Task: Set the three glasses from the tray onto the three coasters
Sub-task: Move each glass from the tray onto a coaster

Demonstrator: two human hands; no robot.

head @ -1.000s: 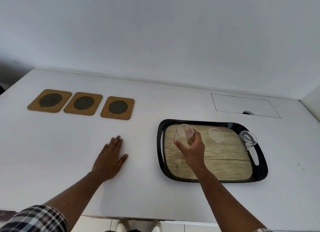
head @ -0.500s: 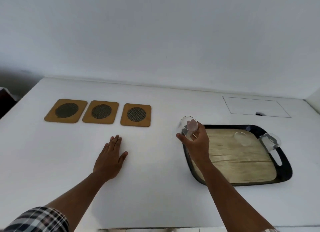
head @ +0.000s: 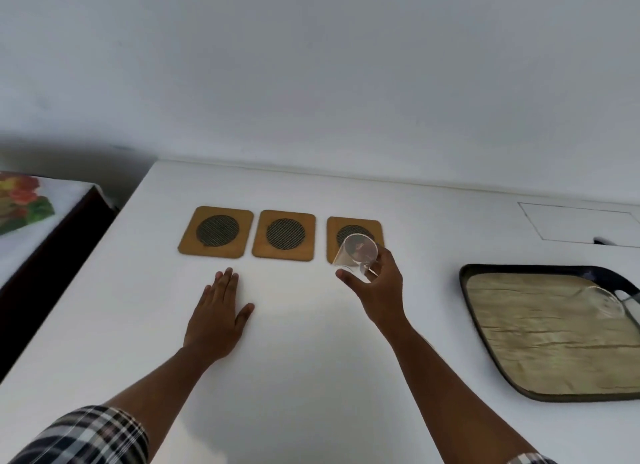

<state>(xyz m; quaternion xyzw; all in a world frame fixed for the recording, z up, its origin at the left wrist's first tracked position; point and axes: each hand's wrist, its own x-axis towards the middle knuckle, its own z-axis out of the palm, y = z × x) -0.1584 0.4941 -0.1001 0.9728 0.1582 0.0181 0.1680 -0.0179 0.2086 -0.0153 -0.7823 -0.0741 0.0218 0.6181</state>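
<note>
Three tan coasters with dark mesh circles lie in a row on the white table: left coaster (head: 216, 231), middle coaster (head: 284, 235), right coaster (head: 372, 228). My right hand (head: 379, 285) grips a clear glass (head: 356, 252), tilted, in the air just over the near edge of the right coaster. My left hand (head: 219, 316) lies flat on the table below the left and middle coasters, fingers spread, holding nothing. The black tray (head: 465, 290) with a wood-look floor is at the right; one clear glass (head: 601, 300) shows on it near the frame edge.
A wall runs behind the table. A rectangular outline with a small dark notch (head: 581, 222) is set into the tabletop at the far right. Beyond the table's left edge stands dark furniture with a flowered cloth (head: 20, 200).
My right hand has lifted a glass off the tray and carried it left to the right coaster. The view has swung left, pushing the tray to the right edge. My left hand stays flat.
</note>
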